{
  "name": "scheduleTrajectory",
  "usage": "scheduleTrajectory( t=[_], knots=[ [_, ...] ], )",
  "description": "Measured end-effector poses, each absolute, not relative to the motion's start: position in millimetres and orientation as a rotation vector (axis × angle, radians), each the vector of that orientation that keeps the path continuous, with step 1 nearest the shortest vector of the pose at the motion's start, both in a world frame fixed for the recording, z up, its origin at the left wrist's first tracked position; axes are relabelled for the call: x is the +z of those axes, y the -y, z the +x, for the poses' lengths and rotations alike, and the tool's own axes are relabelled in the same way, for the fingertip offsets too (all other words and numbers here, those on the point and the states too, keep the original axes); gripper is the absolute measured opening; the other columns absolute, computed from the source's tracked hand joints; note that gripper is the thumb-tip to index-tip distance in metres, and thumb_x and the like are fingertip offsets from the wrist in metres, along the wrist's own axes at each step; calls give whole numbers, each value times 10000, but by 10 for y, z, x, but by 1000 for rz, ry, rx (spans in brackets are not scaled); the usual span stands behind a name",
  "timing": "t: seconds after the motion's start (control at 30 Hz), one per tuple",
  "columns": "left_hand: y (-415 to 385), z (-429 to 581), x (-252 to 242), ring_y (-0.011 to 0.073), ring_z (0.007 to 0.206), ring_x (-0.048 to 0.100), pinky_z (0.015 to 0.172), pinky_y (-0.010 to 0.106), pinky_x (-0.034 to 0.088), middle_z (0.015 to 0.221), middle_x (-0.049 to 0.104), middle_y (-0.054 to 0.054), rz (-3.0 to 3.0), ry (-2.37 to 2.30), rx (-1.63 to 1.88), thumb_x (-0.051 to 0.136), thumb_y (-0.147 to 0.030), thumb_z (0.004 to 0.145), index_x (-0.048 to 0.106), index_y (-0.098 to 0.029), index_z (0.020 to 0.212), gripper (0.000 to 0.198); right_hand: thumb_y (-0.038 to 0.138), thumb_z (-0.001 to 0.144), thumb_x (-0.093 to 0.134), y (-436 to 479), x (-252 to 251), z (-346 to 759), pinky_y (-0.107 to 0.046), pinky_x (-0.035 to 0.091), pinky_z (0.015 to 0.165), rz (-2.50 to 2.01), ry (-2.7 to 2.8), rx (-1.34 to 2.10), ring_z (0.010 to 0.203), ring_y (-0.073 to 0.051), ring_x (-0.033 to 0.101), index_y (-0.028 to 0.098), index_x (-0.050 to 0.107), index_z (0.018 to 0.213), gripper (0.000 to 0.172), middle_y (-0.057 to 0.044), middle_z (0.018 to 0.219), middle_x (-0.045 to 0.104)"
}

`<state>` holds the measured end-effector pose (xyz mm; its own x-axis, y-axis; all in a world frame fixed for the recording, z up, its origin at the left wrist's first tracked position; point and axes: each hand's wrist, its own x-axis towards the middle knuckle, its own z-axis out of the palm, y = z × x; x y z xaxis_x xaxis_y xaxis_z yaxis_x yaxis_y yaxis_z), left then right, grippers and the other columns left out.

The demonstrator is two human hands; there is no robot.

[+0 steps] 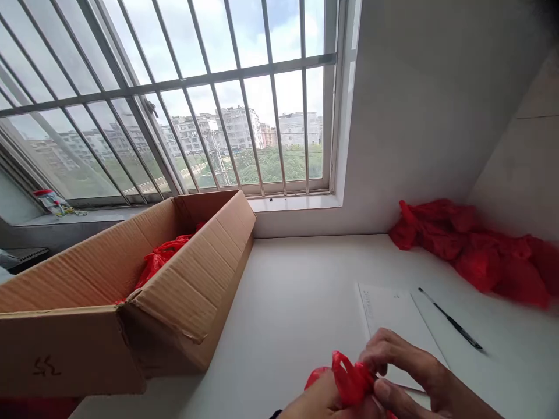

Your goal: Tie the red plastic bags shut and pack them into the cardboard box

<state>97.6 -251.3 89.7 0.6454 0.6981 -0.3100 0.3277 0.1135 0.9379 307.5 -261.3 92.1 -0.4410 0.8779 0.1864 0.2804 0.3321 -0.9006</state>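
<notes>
At the bottom of the head view, a red plastic bag (351,381) is bunched up between my two hands, with a loop of it standing up. My left hand (318,398) is closed around the bag from the left, its fingers partly covered by the red plastic. From the right, my right hand (408,369) pinches the bag's edge between thumb and fingers. A white sheet of paper (388,308) lies on the table just beyond my right hand. The lower part of the bag is cut off by the frame.
On the left stands an open cardboard box (192,279) with red plastic bags (163,256) inside. A heap of red bags (476,250) lies at the back right of the white table (288,291). A black pen (454,323) rests beside the paper. Behind is a barred window (244,116).
</notes>
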Motion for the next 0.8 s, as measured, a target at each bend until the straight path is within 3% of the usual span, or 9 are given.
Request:
scheduleTrajectory(
  t=[0.07, 0.13, 0.23, 0.4, 0.57, 0.63, 0.73, 0.8],
  knots=[
    [2534, 999, 986, 129, 732, 413, 649, 270, 339, 769, 441, -15, 1452, -948, 272, 525, -365, 896, 487, -192, 804, 200, 451, 1009, 532, 2623, 942, 3086, -271, 485, 840, -1030, 1905, 1159, 883, -171, 595, 280, 647, 936, 218, -11, 932, 593],
    [2545, 1012, 1024, 126, 728, 419, 656, 265, 350, 777, 458, -10, 1365, -946, 287, 529, -447, 925, 507, -185, 821, 283, 433, 1018, 529, 2639, 956, 3104, -274, 464, 844, -1068, 1849, 1188, 888, -163, 576, 261, 601, 908, 217, -6, 942, 573],
    [2513, 1016, 969, 120, 709, 479, 687, 253, 408, 783, 533, 9, 1134, -773, 457, 546, -586, 939, 614, -155, 982, 438, 416, 1039, 501, 2668, 958, 3136, -279, 445, 843, -1112, 1736, 1177, 900, -161, 547, 256, 564, 910, 214, -1, 942, 552],
    [2398, 1020, 797, 146, 716, 629, 712, 260, 471, 818, 679, 71, 860, -660, 707, 534, -505, 990, 648, -141, 1203, 437, 336, 1040, 495, 2732, 941, 3182, -289, 433, 936, -1096, 1684, 1139, 985, -161, 561, 262, 566, 953, 135, -7, 1027, 554],
    [2389, 996, 823, 147, 833, 629, 792, 260, 481, 903, 688, 74, 1045, -693, 714, 684, -358, 932, 717, -137, 1001, 233, 300, 994, 566, 2780, 910, 3180, -327, 358, 1120, -1043, 1717, 1189, 1304, -208, 483, 269, 620, 935, 86, -19, 1299, 538],
    [2410, 998, 850, 134, 795, 616, 758, 250, 478, 873, 671, 59, 1070, -667, 695, 733, -305, 893, 706, -137, 933, 176, 358, 1021, 533, 2752, 886, 3150, -358, 338, 1153, -1028, 1700, 1197, 1380, -224, 428, 301, 640, 1090, 140, -25, 1381, 519],
    [2440, 1021, 859, 110, 725, 576, 671, 228, 458, 844, 635, 30, 1169, -686, 725, 746, -221, 853, 667, -145, 836, 110, 432, 1066, 431, 2668, 832, 3083, -372, 427, 1064, -1018, 1683, 1298, 1218, -214, 561, 315, 544, 1340, 319, -47, 1274, 609],
    [2458, 1042, 828, 112, 713, 561, 641, 225, 449, 831, 623, 15, 1401, -808, 783, 722, -127, 813, 635, -162, 788, 97, 454, 1079, 381, 2614, 784, 3045, -327, 488, 879, -1069, 1654, 1362, 940, -179, 616, 286, 580, 1289, 334, -27, 1038, 661]
  ],
)
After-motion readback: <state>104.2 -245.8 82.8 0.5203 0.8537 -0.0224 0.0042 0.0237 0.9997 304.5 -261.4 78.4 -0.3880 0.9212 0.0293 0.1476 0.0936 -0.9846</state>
